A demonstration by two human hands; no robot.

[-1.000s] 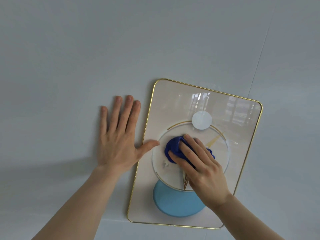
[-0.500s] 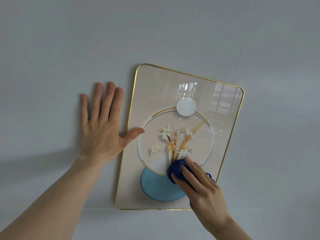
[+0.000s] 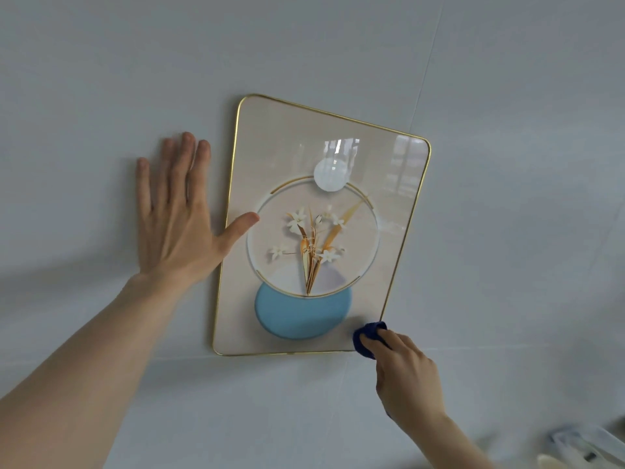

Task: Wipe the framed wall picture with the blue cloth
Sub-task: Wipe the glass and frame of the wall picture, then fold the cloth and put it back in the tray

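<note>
The framed picture (image 3: 270,157) hangs on a pale grey wall, with a thin gold frame, white flowers in a ring and a light blue disc below. My left hand (image 3: 176,218) lies flat on the wall beside the frame's left edge, fingers spread, thumb resting on the glass. My right hand (image 3: 406,377) is closed around a bunched dark blue cloth (image 3: 367,335), which presses on the picture's bottom right corner. Most of the cloth is hidden under my fingers.
The grey wall (image 3: 101,79) has a thin seam running down at the upper right and a horizontal seam just below the frame. A blurred pale object (image 3: 585,445) shows at the bottom right corner.
My right hand has slid the cloth from the picture's centre down and right to the bottom right corner, uncovering the flowers. My left hand has stayed flat by the left edge.
</note>
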